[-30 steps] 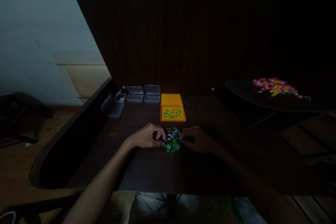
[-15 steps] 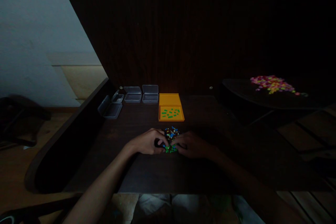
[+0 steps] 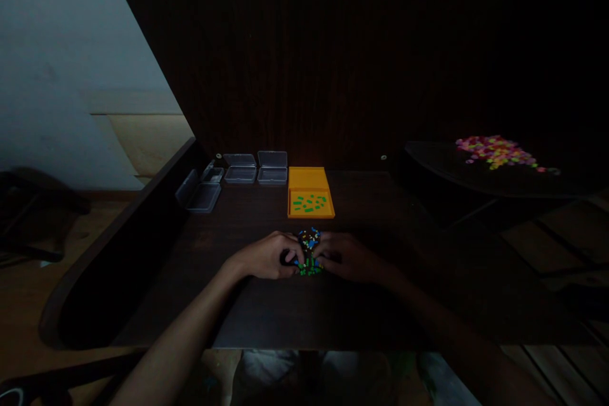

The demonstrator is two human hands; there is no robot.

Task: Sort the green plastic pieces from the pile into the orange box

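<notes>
The pile of tiny coloured blocks (image 3: 311, 244) lies on the dark tabletop (image 3: 266, 317), its long axis running away from me, single blocks pointing various ways. My left hand (image 3: 271, 255) and right hand (image 3: 346, 257) flank it, both curled; whether either grips a block I cannot tell. Beyond, the open yellow box (image 3: 311, 216) holds green pieces (image 3: 309, 210).

- Left hand (image 3: 272, 256): bare.
- Left forearm (image 3: 190, 323): bare as far as it shows, narrowing at the wrist.
- Right hand (image 3: 346, 257): bare, in shadow.
- Right forearm (image 3: 428, 317): bare, its outline dim.
- Pale grey cloth (image 3: 269, 365) at the lap, its cut unclear.
</notes>
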